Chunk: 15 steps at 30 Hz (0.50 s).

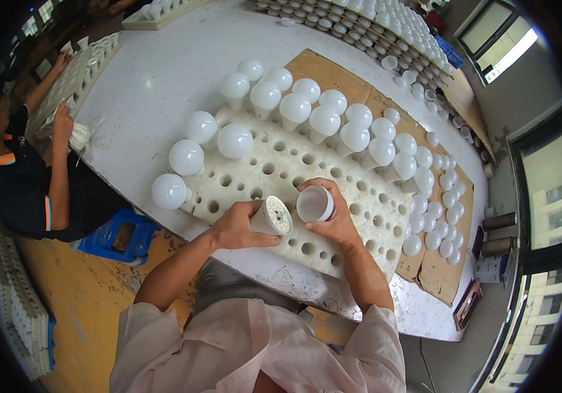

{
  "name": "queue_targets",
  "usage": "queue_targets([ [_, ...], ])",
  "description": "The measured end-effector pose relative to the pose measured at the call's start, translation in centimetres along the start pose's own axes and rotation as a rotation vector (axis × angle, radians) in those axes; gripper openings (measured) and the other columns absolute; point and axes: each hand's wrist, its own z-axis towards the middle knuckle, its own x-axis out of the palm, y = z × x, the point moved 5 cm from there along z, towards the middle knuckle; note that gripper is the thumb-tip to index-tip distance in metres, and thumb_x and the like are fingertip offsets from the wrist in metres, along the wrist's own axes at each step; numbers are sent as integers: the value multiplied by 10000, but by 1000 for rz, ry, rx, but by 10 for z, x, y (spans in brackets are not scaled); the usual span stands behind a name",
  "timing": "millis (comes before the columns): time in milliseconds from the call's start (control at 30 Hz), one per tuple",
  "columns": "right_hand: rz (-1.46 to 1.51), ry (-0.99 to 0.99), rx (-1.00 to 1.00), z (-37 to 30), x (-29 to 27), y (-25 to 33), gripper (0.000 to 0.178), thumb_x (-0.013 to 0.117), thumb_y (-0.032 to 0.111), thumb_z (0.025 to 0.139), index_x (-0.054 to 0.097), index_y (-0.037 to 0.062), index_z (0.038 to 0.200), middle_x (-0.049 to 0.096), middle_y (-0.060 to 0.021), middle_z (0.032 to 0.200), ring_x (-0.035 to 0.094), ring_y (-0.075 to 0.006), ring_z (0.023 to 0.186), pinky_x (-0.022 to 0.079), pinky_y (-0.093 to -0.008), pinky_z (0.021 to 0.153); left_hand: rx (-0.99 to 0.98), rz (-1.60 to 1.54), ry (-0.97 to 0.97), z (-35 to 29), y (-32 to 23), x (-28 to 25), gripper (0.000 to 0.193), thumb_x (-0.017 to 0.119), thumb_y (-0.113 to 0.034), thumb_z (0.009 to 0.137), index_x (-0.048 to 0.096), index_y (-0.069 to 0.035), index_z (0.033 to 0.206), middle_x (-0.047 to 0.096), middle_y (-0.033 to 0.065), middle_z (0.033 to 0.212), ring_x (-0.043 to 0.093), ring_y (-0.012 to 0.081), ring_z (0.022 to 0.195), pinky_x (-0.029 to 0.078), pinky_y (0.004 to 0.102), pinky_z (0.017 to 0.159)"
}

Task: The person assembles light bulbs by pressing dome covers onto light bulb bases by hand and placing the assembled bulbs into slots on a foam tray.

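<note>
My left hand [236, 226] is closed round a white LED bulb base [264, 223], whose round board with small yellow chips faces right. Just across from it, my right hand [335, 219] grips a white bulb cover [314, 204], its hollow mouth turned up toward me. A small gap separates the two parts. Both hands are over a pale foam tray [281, 147] pierced with large and small round holes. Finished-looking white bulbs [234, 140] stand in holes along the tray's left end and far side.
Many more bulbs [435, 226] stand on brown cardboard [415, 272] to the right. Stacked trays of white covers [359, 29] fill the far edge. At the left, a co-worker [25, 170] handles parts over another tray [91, 69], near a blue stool [120, 239].
</note>
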Motion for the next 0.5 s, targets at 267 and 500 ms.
queue_targets([
  [267, -98, 60, 20, -5, 6, 6, 822, 875, 233, 550, 464, 74, 1244, 566, -57, 1192, 511, -189, 1145, 390, -350, 992, -78, -6, 77, 10, 9, 4, 540, 809, -253, 702, 591, 21, 1114, 660, 84, 943, 612, 134, 822, 497, 286, 741],
  [500, -137, 126, 60, -5, 9, 0, 832, 886, 212, 558, 465, 78, 1263, 574, -52, 1180, 524, -196, 1129, 401, -355, 986, -127, -45, 116, 10, 10, 6, 523, 811, -258, 700, 601, 20, 1089, 662, 69, 899, 611, 126, 776, 496, 277, 712],
])
